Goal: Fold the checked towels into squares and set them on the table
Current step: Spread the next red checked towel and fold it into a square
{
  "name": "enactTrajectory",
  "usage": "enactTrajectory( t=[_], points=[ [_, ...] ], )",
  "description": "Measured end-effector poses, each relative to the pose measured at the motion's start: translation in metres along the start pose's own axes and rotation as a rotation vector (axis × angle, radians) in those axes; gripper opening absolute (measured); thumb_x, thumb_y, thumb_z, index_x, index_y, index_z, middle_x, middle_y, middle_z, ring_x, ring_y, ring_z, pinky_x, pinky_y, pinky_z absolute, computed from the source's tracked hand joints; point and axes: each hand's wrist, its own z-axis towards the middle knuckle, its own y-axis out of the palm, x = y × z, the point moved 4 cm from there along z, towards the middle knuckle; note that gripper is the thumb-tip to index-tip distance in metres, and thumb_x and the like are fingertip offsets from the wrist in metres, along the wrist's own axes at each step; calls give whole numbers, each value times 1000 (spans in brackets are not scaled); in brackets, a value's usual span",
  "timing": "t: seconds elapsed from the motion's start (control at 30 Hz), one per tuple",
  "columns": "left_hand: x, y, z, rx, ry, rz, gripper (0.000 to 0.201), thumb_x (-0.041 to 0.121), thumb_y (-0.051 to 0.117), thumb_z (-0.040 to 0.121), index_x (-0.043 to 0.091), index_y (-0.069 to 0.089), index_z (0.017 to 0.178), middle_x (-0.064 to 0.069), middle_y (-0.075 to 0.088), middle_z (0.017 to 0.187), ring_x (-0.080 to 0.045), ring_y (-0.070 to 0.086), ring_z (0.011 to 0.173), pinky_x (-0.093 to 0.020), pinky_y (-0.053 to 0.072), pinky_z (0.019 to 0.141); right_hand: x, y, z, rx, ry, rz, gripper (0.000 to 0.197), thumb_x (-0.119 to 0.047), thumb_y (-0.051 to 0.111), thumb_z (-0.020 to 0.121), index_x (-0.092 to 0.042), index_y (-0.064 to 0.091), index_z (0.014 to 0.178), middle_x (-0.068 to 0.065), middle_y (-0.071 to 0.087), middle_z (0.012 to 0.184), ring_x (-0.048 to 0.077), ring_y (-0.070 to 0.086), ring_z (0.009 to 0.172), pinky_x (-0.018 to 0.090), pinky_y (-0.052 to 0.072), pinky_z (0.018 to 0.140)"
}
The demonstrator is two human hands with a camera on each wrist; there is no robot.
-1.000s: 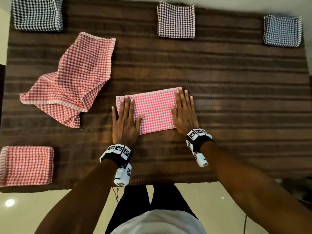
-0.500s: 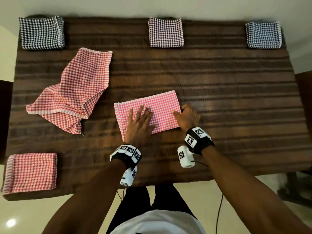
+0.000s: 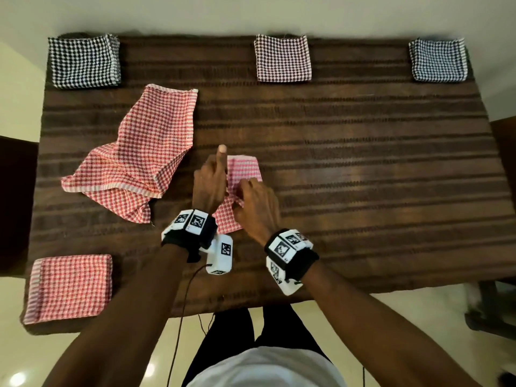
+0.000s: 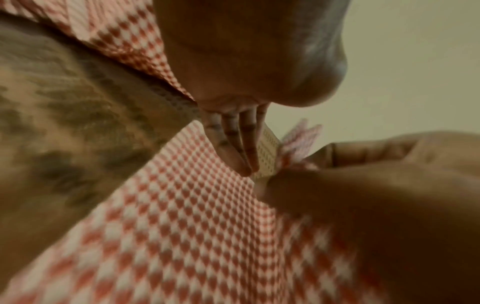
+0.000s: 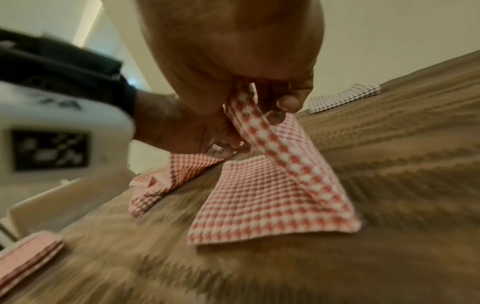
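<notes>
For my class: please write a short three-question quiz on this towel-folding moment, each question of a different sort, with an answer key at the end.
1. True or false: the right hand pinches an edge of the pink checked towel and lifts it off the table.
2. Multiple choice: how many towels already lie folded into squares on the table? A two; B four; C six.
3. Fill in: the loose red checked towel lies to the ____ of the towel being folded, as the person sees it.

Key: 1 true. 2 B: the black one, the maroon one, the blue-grey one and the red one. 3 left.
</notes>
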Motion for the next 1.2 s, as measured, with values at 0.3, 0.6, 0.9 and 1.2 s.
enactTrajectory(
  t=[0.3, 0.6, 0.9, 1.2],
  points=[
    [-44, -11, 18, -132, -16, -44, 21, 28, 67, 89, 10, 73, 97, -8, 74, 97, -23, 68, 90, -25, 47, 83, -11, 51, -11, -43, 24, 122, 28, -38, 53, 93, -11, 56, 98, 10, 59, 100, 27, 54, 88, 41, 44, 77],
    [-49, -3, 22, -90, 122, 270, 19, 26, 64, 86, 13, 69, 99, -9, 66, 102, -30, 58, 98, -43, 53, 75, -1, 74, 25, 108, 114, -126, 75, -52, 44, 93, -1, 26, 146, 23, 17, 155, 36, 15, 145, 51, 12, 119],
    [-49, 4, 18, -177, 113, 428, 22, 23, 54, 93, 11, 58, 112, -13, 57, 119, -33, 48, 112, -46, 40, 92, 24, 91, -53, 4, 347, -168, 95, -71, 21, 90, 1, 3, 150, 22, -2, 158, 33, -4, 147, 49, 7, 119],
    [-39, 5, 12, -355, 32, 506, 51, 49, 48, 94, 6, 52, 121, -19, 57, 127, -38, 53, 117, -46, 41, 97, 43, 49, -52, 67, 596, -28, 64, -55, 63, 79, -13, 52, 126, 11, 58, 124, 31, 47, 118, 47, 34, 99]
  ],
)
